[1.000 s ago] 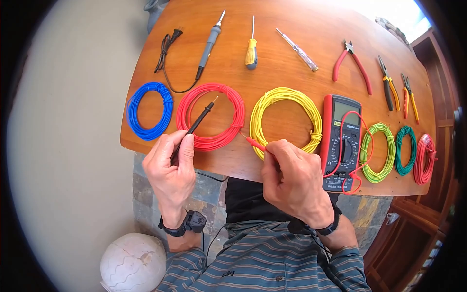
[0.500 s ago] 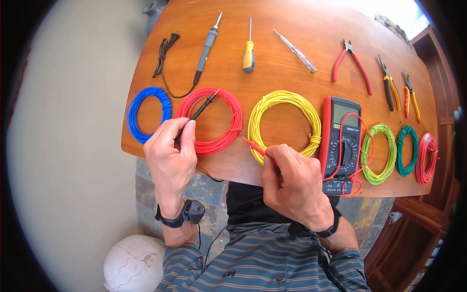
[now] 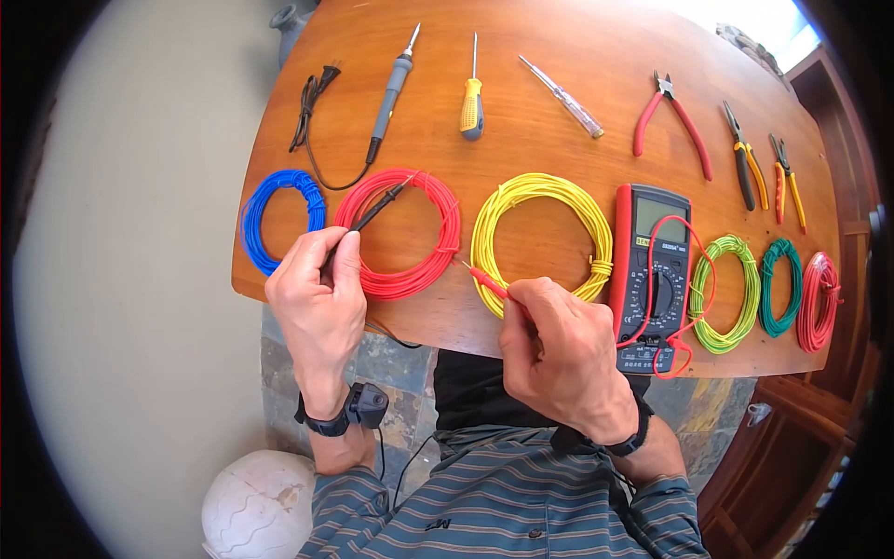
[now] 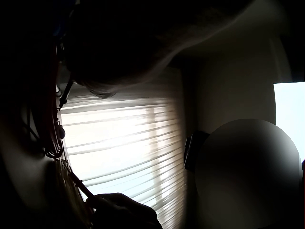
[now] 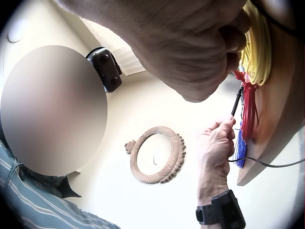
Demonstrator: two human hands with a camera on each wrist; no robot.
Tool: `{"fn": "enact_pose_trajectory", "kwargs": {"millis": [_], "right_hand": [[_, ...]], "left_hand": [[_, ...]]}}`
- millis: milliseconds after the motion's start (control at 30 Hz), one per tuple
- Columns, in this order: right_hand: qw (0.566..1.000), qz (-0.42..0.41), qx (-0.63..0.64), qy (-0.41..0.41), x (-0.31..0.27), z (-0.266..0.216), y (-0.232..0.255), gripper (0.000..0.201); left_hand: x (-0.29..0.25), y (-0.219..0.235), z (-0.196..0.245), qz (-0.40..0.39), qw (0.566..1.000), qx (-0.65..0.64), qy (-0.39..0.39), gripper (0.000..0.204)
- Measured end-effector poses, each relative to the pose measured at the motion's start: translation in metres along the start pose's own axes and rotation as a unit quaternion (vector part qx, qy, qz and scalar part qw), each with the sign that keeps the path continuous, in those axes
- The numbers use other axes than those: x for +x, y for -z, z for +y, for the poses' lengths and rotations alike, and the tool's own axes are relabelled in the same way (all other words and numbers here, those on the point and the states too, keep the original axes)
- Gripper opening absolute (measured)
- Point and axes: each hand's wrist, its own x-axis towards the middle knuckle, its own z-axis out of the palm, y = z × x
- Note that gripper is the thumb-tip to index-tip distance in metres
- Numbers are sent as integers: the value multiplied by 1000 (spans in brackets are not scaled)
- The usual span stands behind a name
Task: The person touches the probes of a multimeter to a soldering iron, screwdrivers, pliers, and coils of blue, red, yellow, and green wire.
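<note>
My left hand (image 3: pixel 317 293) pinches a black test probe (image 3: pixel 380 207) between thumb and fingers. Its metal tip points up and away, overlapping the far side of the red wire coil (image 3: pixel 449 214) in the head view. A red test probe (image 3: pixel 486 280) is gripped in my right hand (image 3: pixel 563 349), its tip directed left between the red coil and the yellow wire coil (image 3: pixel 486 224). Just right of that hand lies a red-and-black multimeter (image 3: pixel 662 279) with a red lead (image 3: pixel 712 270) looped over it. In the right wrist view the left hand (image 5: pixel 217 150) holds the black probe (image 5: pixel 237 101).
Along the table's (image 3: pixel 391 321) near side lie a blue coil (image 3: pixel 256 224) and light green (image 3: pixel 745 298), dark green (image 3: pixel 769 289) and red-pink coils (image 3: pixel 819 303). Farther back are a soldering iron (image 3: pixel 391 98), screwdriver (image 3: pixel 472 112), voltage tester (image 3: pixel 563 98), cutters (image 3: pixel 694 130) and two pliers (image 3: pixel 742 163) (image 3: pixel 788 182).
The black probe's tip has swung away from me, over the far side of the red coil. My left hand has shifted slightly; the right keeps its grip on the red probe.
</note>
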Motion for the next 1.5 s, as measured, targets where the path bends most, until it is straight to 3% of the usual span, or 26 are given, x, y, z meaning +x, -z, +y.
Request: {"fn": "enact_pose_trajectory", "kwargs": {"millis": [300,500,800,1000,1167,1367,1500], "right_hand": [[1000,11,-3,-11,1,-8,1,15],[998,57,10,15,4,-21,3,18],[989,109,59,87,29,-52,-21,14],[982,93,99,131,55,-66,-54,16],[984,83,117,106,77,-71,-83,9],[993,46,96,41,103,-67,-122,9],[995,55,79,38,113,-59,-143,10]], "left_hand": [[-6,23,-11,85,996,-18,31,12],[-4,58,-40,150,982,-7,116,17],[19,46,-63,127,987,3,101,18],[35,43,-80,119,987,21,109,22],[33,42,-87,159,984,-32,77,22],[34,44,-86,112,988,20,109,21],[34,39,-89,175,980,-54,76,21]]}}
